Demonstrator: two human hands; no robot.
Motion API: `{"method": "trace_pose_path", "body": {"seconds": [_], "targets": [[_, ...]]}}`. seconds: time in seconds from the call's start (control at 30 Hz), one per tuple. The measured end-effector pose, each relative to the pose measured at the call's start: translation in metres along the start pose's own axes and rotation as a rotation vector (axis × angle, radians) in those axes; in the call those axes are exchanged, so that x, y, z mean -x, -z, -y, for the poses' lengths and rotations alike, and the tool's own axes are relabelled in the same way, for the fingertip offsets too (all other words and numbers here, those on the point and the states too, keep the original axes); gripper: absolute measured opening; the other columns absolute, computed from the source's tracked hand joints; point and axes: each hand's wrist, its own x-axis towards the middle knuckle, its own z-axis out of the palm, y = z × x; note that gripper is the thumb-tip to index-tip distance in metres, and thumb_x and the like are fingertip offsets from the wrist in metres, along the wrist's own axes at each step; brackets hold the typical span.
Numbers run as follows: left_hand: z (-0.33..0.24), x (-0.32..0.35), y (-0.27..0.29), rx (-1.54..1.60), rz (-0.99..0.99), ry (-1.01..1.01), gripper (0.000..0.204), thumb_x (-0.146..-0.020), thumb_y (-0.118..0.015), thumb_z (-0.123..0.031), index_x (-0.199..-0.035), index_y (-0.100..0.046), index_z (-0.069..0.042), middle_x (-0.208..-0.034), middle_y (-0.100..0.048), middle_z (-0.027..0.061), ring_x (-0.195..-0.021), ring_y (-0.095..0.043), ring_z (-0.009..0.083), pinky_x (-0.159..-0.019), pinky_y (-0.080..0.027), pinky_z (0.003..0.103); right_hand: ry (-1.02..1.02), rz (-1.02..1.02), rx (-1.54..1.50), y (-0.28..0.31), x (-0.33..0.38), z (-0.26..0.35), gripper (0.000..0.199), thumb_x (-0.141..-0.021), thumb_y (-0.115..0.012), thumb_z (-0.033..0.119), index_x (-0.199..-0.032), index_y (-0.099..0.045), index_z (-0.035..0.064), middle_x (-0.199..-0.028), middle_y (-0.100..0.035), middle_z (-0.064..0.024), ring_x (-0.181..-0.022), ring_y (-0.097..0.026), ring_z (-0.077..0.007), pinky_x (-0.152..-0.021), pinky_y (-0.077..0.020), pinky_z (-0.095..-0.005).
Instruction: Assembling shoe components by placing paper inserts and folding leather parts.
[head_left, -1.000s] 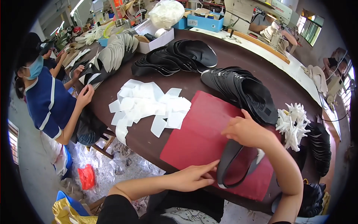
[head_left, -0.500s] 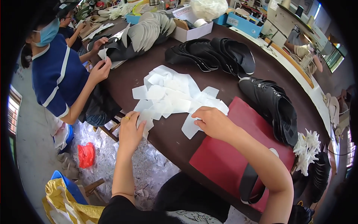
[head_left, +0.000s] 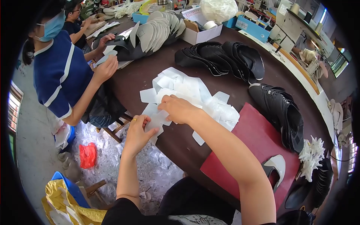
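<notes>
A loose heap of thin white cut pieces [head_left: 183,88] lies on the dark brown table in front of me. My right hand [head_left: 179,110] reaches across to the heap's near left side, fingers bent and pinched on a white piece [head_left: 150,109]. Close by at the table's edge is my left hand [head_left: 139,134], its thumb and fingers apart beside another white piece [head_left: 156,122]. The right hand partly covers the pieces under it. On a red mat [head_left: 240,150] to the right rests a black shoe upper with a pale lining [head_left: 276,170], partly behind my right forearm.
Stacked black shoe uppers [head_left: 221,58] lie beyond the heap, with another stack [head_left: 279,112] at right. A person in a blue top [head_left: 60,75] works at left beside grey shoe parts [head_left: 155,33]. A white box [head_left: 202,32] stands at the back.
My right hand has moved left, from the heap's right end by the red mat to beside my left hand. My left fingers have curled in. The shoe upper on the mat shows more.
</notes>
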Motion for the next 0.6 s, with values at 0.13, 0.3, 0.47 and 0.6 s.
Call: {"method": "trace_pose_path", "body": {"seconds": [0.13,0.3,0.47,0.6], "targets": [[-0.025,-0.016,-0.012,0.135,-0.045,0.008,0.028,-0.083,-0.064,-0.005,-0.11,-0.064,0.0,-0.098,-0.06,0.0109,-0.072,-0.057,0.0195,-0.065,-0.048,0.028,-0.008,0.118,0.099,0.02,-0.005,-0.024,0.038,-0.068,-0.079,0.01,-0.104,-0.068,0.0159,-0.108,-0.057,-0.0062,-0.107,-0.056,-0.0282,-0.091,-0.0493,-0.0377],[-0.051,-0.022,-0.026,0.04,-0.074,-0.17,0.026,-0.081,-0.062,-0.003,-0.106,-0.069,-0.002,-0.092,-0.063,0.01,-0.077,-0.059,0.0222,-0.071,-0.049,0.031,0.09,0.185,0.115,0.032,-0.004,-0.051,0.033,-0.06,-0.081,0.014,-0.092,-0.073,0.0179,-0.094,-0.066,-0.0032,-0.093,-0.061,-0.0277,-0.081,-0.0527,-0.0391],[-0.054,-0.035,-0.036,-0.004,-0.065,-0.436,0.024,-0.081,-0.058,0.001,-0.102,-0.07,-0.003,-0.092,-0.066,0.0091,-0.078,-0.058,0.0229,-0.073,-0.048,0.033,0.151,-0.15,0.201,0.031,0.046,-0.043,0.016,-0.069,-0.077,0.015,-0.083,-0.069,0.016,-0.087,-0.068,-0.004,-0.087,-0.062,-0.0244,-0.075,-0.0518,-0.038],[-0.077,-0.025,-0.014,-0.042,0.14,-0.288,0.022,-0.082,-0.057,0.0,-0.1,-0.07,-0.004,-0.09,-0.07,0.0065,-0.08,-0.058,0.0247,-0.074,-0.047,0.033,0.204,-0.595,0.42,0.0,0.082,-0.013,0.008,-0.082,-0.06,0.011,-0.075,-0.065,0.01,-0.077,-0.062,-0.0078,-0.068,-0.06,-0.0209,-0.064,-0.0487,-0.0302]]}}
